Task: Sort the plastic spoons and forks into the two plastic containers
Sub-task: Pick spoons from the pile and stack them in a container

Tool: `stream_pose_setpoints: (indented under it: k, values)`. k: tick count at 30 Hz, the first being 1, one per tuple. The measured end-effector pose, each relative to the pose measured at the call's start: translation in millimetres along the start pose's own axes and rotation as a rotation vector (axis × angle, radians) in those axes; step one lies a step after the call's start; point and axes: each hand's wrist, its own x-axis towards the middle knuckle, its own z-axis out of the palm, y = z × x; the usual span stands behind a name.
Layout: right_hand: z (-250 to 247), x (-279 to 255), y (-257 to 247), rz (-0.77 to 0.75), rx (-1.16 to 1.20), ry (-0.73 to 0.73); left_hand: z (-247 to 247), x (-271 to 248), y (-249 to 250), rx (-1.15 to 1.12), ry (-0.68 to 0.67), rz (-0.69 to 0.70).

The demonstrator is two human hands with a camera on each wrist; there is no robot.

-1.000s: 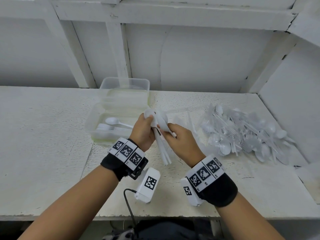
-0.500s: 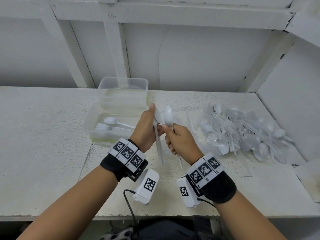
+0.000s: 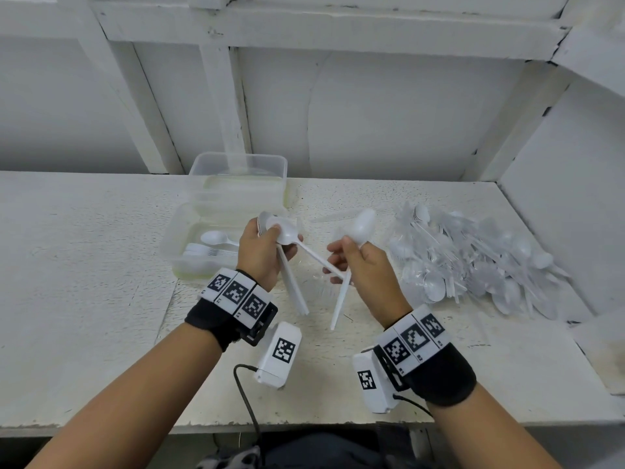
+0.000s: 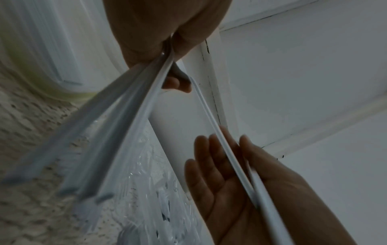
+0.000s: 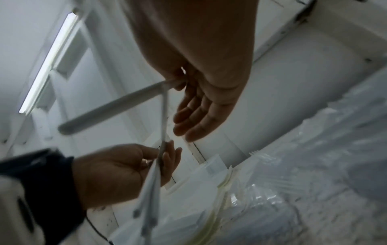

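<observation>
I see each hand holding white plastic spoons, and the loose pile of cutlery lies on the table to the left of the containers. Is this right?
Not quite. The head view shows the pile of cutlery on the table to the right of the containers, not the left. The left hand and right hand do hold white spoons.

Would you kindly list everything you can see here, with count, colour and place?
spoons in left hand: several, white, a bundle gripped near the bowls, handles pointing down.
spoon in right hand: one, white, bowl up.
pile of cutlery: many, white and clear, right side of the table.
near container: one, clear plastic, left of the hands, holding a few white spoons.
far container: one, clear, behind the first.
table: one, white.
wrist cameras: two, white, with black-and-white markers.
left hand: holds the bundle.
right hand: holds the single spoon.
</observation>
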Motion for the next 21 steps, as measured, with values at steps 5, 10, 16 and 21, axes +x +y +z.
stream_pose_setpoints:
  k: [5,10,16,21]
  values:
    - [-2,4,-2,0.032,0.190,0.113,-2,-1,1,0.094,0.037,0.020]
    - [10,4,-1,-0.008,-0.232,-0.059,5,-9,1,0.084,-0.029,-0.072]
    - [27,5,8,-0.297,-0.523,-0.002,10,-10,-5,0.001,-0.142,-0.145]
    - [29,5,9,-0.385,-0.558,0.078,11,-18,0,-0.045,-0.297,-0.214]
